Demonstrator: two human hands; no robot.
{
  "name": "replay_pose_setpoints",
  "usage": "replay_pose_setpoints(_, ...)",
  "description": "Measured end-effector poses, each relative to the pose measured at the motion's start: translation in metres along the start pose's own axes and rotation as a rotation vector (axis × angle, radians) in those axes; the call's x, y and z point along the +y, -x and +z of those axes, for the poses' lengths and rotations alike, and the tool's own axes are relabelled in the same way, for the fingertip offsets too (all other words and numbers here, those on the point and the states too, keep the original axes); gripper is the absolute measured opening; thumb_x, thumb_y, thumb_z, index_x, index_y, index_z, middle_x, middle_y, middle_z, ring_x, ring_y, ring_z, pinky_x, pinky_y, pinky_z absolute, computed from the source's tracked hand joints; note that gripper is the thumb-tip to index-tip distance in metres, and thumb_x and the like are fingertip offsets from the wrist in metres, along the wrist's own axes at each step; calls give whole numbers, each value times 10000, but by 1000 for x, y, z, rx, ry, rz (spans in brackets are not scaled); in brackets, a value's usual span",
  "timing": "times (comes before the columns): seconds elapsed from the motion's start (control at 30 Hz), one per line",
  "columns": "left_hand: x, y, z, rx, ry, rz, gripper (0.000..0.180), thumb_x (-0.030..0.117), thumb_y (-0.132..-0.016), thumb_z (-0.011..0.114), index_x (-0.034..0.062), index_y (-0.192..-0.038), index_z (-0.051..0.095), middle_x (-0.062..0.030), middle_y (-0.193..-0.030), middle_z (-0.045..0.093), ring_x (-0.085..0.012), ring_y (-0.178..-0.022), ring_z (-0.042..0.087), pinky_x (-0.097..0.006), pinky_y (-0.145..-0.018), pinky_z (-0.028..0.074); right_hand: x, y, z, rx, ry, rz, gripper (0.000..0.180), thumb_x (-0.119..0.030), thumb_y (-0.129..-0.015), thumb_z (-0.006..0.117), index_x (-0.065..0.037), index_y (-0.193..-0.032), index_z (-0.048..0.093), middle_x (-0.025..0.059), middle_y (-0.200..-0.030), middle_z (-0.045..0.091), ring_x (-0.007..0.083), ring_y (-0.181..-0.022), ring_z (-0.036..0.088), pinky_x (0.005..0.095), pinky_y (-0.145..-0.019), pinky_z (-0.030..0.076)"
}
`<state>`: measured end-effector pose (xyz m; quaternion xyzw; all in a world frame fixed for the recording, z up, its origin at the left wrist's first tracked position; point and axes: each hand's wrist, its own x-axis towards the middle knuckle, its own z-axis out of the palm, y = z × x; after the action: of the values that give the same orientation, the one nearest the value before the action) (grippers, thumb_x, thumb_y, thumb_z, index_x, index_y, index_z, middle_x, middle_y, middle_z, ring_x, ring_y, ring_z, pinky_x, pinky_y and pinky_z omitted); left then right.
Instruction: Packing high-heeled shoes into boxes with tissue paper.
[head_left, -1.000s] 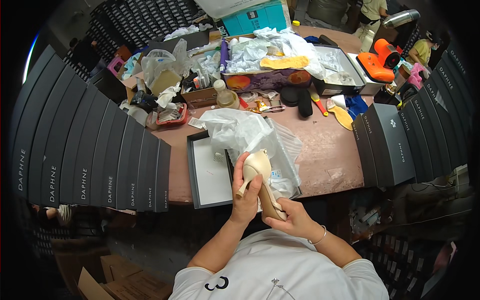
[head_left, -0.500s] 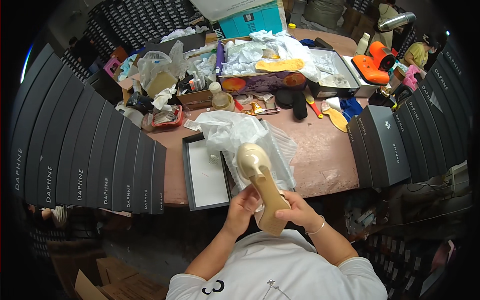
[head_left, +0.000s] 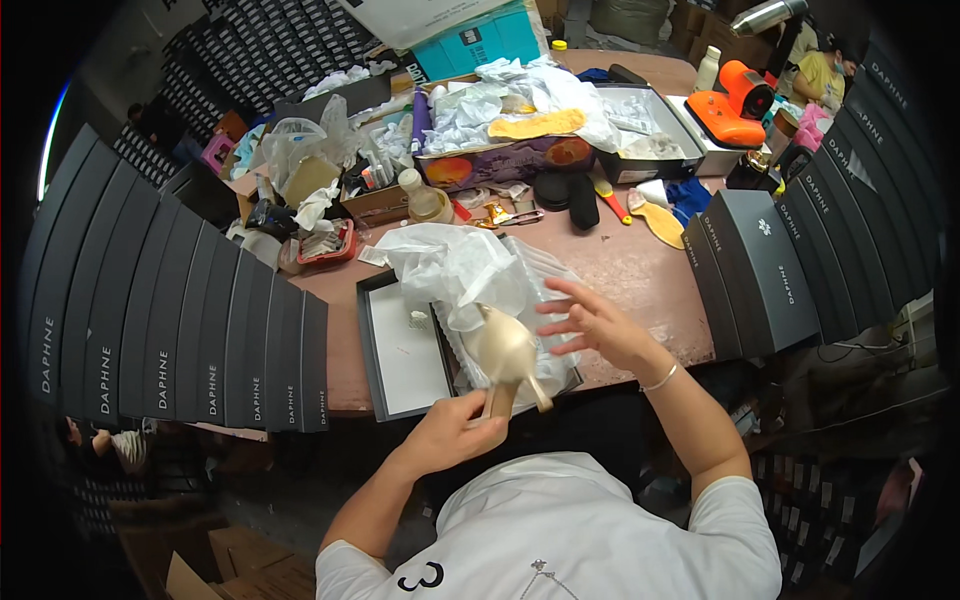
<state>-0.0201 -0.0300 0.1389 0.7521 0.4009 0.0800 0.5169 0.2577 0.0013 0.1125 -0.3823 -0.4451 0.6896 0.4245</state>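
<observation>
My left hand [head_left: 455, 432] grips a glossy cream heeled shoe [head_left: 506, 349] near its front, with the rounded heel end facing away from me. Apart from the shoe, my right hand [head_left: 598, 328] is raised at its right, fingers spread and holding nothing. Beneath and beyond the shoe is an open dark shoebox [head_left: 372, 345], its white inside [head_left: 409, 352] showing on the left. Crumpled white tissue paper [head_left: 437, 262] spills over the box, hiding part of it.
Dark shoeboxes stand in a row at left [head_left: 193, 300] and in another stack at right [head_left: 748, 270]. Behind are a paper-filled carton [head_left: 470, 172], a bottle [head_left: 424, 198], a brush [head_left: 612, 202], a yellow insole [head_left: 657, 224] and an orange device [head_left: 727, 122].
My right hand has let go of the shoe and moved up and right, its fingers spreading. My left hand keeps hold while the shoe has turned so its sole no longer faces up.
</observation>
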Motion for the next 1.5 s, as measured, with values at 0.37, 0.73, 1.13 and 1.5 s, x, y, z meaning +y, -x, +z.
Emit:
replay_pose_setpoints(0.37,10,-64,-30,750,-621,432,750,283,-719,782,62,-1358,458,-162,-1336,460,-335,-1295,387,-542,-1083,244,27,113,-26,-169,-11,26,352,-170,-803,698,56,-1073,682,197,-1224,607,262,-1126,574,367,-992,413)
replay_pose_setpoints(0.73,-5,-90,-31,905,-90,422,215,-80,-746,598,-28,-944,664,-106,-853,604,-208,-747,591,-277,-676,466,29,53,4,-99,-188,84,422,-164,-870,634,87,-1206,591,146,-1195,610,197,-1068,591,286,-936,444)
replay_pose_setpoints(1.13,-34,-98,-53,583,-488,251,340,96,-769,683,48,-1103,642,-92,-942,594,-275,-958,578,-375,-802,476,67,46,19,-124,-569,-38,612,-409,-915,577,109,-1235,514,216,-1099,630,326,-941,660,356,-750,570)
replay_pose_setpoints(1.5,19,-74,-39,741,-197,439,236,102,-809,667,22,-1031,674,-141,-763,587,-309,-654,602,-391,-614,479,89,38,24,-8,-967,-20,620,-526,-869,593,-74,-1284,505,166,-1148,616,353,-881,661,349,-672,589)
